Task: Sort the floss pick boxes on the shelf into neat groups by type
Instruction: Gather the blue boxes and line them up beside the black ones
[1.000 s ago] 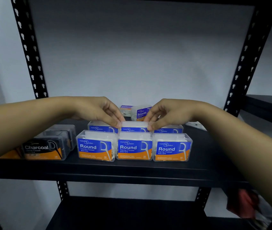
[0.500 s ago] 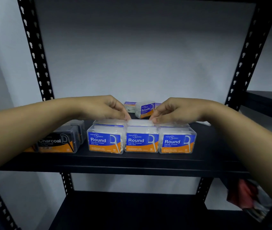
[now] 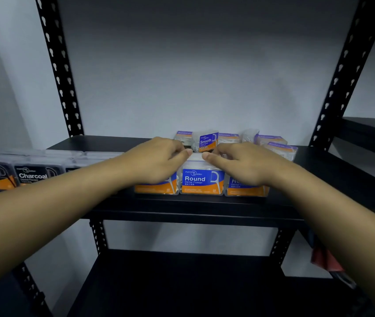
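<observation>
Three blue-and-orange "Round" floss boxes stand in a front row on the black shelf (image 3: pixel 193 209); the middle one (image 3: pixel 201 179) is in plain sight, while the left one (image 3: pixel 156 188) and the right one (image 3: pixel 246 189) are partly behind my hands. My left hand (image 3: pixel 159 161) and my right hand (image 3: pixel 243 165) meet over the row, thumbs and fingertips closed on a white-lidded Round box (image 3: pixel 196 157) just behind the middle one. Purple "Smooth" boxes (image 3: pixel 207 143) lie loosely at the back right. Black "Charcoal" boxes (image 3: pixel 35 177) line up at the left.
Black perforated uprights stand at the left (image 3: pixel 60 72) and right (image 3: pixel 346 65). A lower shelf (image 3: pixel 182 282) lies below. A neighbouring shelf (image 3: pixel 369 129) is at the right, with a red item (image 3: pixel 326 261) hanging under it. A pale wall closes the back.
Both hands have sunk lower over the Round boxes and now hide parts of the outer two. The view has shifted, showing more Charcoal boxes at the left and more Smooth boxes at the back right.
</observation>
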The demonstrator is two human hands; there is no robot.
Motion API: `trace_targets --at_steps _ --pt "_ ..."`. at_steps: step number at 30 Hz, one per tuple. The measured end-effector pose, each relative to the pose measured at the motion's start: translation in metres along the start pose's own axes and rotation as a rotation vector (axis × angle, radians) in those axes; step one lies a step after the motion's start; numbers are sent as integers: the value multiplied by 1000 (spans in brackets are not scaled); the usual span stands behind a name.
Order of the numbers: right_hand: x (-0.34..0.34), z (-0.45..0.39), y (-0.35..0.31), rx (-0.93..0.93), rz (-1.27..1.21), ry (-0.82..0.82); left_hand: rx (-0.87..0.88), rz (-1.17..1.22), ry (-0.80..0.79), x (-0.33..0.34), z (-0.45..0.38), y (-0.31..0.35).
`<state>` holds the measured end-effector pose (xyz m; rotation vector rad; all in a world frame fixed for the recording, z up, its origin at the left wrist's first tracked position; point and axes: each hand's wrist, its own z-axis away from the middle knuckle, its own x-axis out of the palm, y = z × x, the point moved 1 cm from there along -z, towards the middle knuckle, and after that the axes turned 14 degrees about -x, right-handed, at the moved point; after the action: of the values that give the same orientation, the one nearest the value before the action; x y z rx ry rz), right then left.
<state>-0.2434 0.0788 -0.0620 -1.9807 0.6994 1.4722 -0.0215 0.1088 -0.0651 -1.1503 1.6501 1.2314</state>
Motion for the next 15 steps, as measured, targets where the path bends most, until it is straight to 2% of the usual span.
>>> trace_targets --at_steps 5,15 --pt "6 0 -4 8 41 98 6 12 12 1 -1 2" --pt "9 1 -9 39 55 132 -38 29 85 7 3 5"
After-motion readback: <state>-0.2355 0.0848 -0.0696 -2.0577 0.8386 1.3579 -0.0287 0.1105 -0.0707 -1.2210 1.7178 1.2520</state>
